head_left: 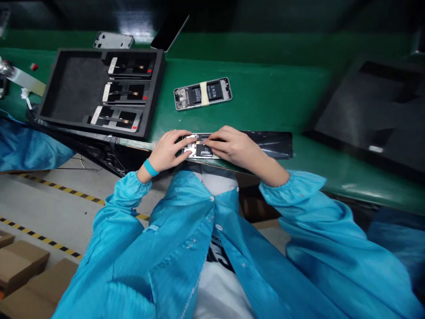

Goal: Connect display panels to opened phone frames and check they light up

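Observation:
An opened phone (202, 152) with its inside parts showing lies at the green bench's front edge. My left hand (168, 149), with a blue band at the wrist, grips its left end, the fingers on the top edge and the thumb at the lower edge. Over the middle of the phone, my right hand (232, 144) has its thumb and fingertips pressed together beside a small gold-coloured connector (199, 142). Whatever is between those fingertips is hidden. A glossy dark panel (274, 144) extends rightward from under my right hand; whether it is joined to the phone is hidden.
Behind my hands lies another opened phone (215, 91) with a pale tape strip. A black foam tray (71, 84) at the left holds several screen assemblies (124, 92). A white phone frame (113, 40) and a dark screen (169, 33) are beyond it. Another dark tray (352, 115) is right.

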